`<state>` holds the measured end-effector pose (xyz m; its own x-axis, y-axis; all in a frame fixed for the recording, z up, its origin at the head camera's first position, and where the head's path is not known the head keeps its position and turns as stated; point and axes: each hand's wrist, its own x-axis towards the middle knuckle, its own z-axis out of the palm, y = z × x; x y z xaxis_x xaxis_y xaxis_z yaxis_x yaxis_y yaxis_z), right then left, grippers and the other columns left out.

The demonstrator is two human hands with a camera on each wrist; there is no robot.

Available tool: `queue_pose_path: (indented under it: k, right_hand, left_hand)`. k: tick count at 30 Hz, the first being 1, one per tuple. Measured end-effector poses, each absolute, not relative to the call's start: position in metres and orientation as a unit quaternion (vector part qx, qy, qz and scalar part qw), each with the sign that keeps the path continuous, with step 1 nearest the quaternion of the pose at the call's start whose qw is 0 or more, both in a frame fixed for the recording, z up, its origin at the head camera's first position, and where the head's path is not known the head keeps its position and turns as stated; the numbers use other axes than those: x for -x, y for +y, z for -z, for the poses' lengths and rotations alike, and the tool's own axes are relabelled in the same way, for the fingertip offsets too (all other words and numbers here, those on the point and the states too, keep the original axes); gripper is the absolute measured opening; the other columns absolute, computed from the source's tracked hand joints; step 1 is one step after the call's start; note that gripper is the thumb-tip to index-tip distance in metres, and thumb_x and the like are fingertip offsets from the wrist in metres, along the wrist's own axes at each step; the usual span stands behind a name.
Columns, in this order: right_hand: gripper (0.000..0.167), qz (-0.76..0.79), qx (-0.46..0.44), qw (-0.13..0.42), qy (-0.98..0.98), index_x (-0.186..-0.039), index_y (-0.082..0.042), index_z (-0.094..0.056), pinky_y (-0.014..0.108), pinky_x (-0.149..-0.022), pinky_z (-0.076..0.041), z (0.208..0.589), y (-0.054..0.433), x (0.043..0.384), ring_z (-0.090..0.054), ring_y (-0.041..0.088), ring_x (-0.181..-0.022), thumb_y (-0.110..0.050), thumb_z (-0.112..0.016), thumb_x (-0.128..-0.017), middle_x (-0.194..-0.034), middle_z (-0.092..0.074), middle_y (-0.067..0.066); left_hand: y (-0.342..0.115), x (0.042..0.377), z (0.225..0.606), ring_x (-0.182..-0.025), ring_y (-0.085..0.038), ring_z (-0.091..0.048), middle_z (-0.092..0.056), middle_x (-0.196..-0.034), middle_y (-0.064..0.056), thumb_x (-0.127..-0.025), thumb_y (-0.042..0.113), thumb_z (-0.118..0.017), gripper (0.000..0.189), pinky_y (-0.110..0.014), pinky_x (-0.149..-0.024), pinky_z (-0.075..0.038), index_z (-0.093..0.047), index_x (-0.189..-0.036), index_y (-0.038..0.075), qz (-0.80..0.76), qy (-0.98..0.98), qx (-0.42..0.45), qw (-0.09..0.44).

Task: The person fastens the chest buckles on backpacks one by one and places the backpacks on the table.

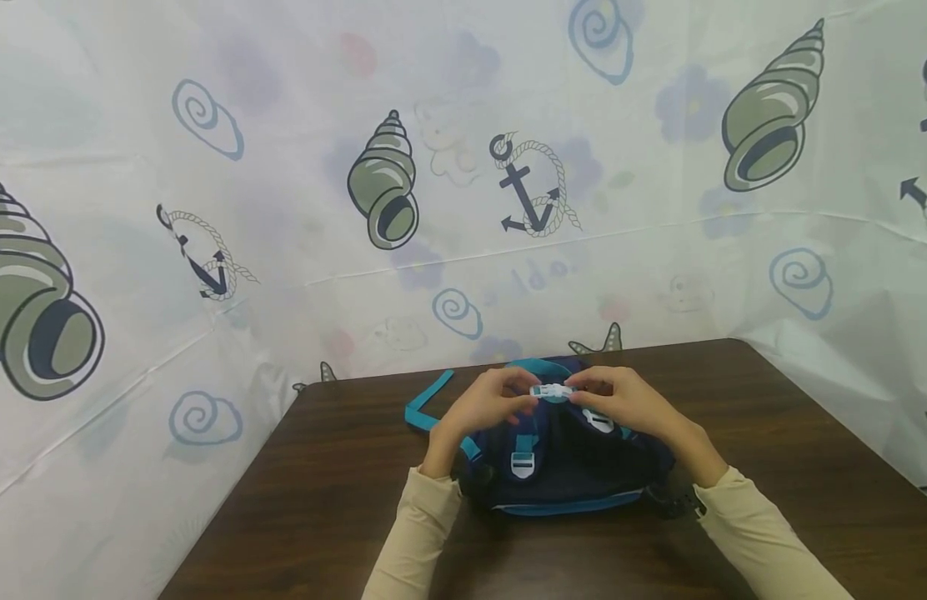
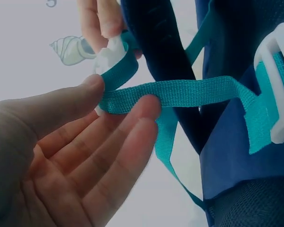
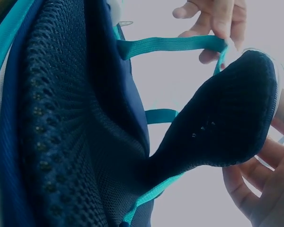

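Observation:
A navy backpack [image 1: 561, 467] with teal straps lies on the table. Above it, both hands meet at a white plastic buckle [image 1: 551, 392]. My left hand [image 1: 486, 406] pinches the buckle's left end, thumb against the looped teal strap [image 2: 184, 93] in the left wrist view. My right hand [image 1: 628, 402] grips the other end, its fingertips on the white plastic. In the right wrist view a dark padded piece [image 3: 222, 113] hides part of the right hand, and the left fingers show at the top. A white strap adjuster [image 1: 523, 464] sits on the bag's front.
The dark wooden table [image 1: 343, 500] extends on both sides of the bag. A loose teal strap end [image 1: 426, 408] lies left of it. Behind the table hangs a white curtain [image 1: 298, 150] printed with shells and anchors.

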<state>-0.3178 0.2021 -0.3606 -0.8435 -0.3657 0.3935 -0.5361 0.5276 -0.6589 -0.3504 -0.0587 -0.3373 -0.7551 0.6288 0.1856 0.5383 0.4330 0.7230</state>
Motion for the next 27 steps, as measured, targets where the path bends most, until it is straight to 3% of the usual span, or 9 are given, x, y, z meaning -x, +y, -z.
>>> queue_pose_path:
  k: [14,23,27]
  right_hand:
    - [0.025,-0.400,-0.261,0.103,-0.872,-0.114,-0.013,-0.072,0.023,-0.059,-0.049,0.3582,0.1997,0.3154,-0.055,0.012,-0.068,-0.029,-0.069,-0.095,-0.083,-0.064,-0.002]
    - [0.022,-0.380,-0.274,0.120,-0.875,-0.112,-0.016,-0.074,0.023,-0.066,-0.052,0.3614,0.1956,0.3156,-0.057,0.008,-0.075,-0.028,-0.070,-0.094,-0.098,-0.073,-0.004]
    - [0.019,-0.372,-0.291,0.139,-0.870,-0.109,-0.015,-0.076,0.022,-0.072,-0.053,0.3632,0.1934,0.3166,-0.057,0.007,-0.079,-0.023,-0.071,-0.093,-0.097,-0.073,-0.006]
  left_hand:
    - [-0.0527,0.3471,0.3400,-0.081,-0.014,-0.072,-0.074,-0.110,-0.007,-0.094,0.020,-0.070,0.025,-0.031,-0.067,-0.060,-0.069,-0.119,0.012,-0.374,0.865,-0.330,0.058]
    - [-0.0498,0.3467,0.3429,-0.082,-0.017,-0.073,-0.075,-0.110,-0.006,-0.095,0.020,-0.070,0.026,-0.028,-0.067,-0.059,-0.070,-0.119,0.011,-0.361,0.873,-0.324,0.052]
    - [-0.0481,0.3450,0.3444,-0.079,-0.015,-0.072,-0.076,-0.108,-0.006,-0.093,0.020,-0.071,0.026,-0.025,-0.065,-0.059,-0.071,-0.117,0.011,-0.346,0.880,-0.320,0.050]
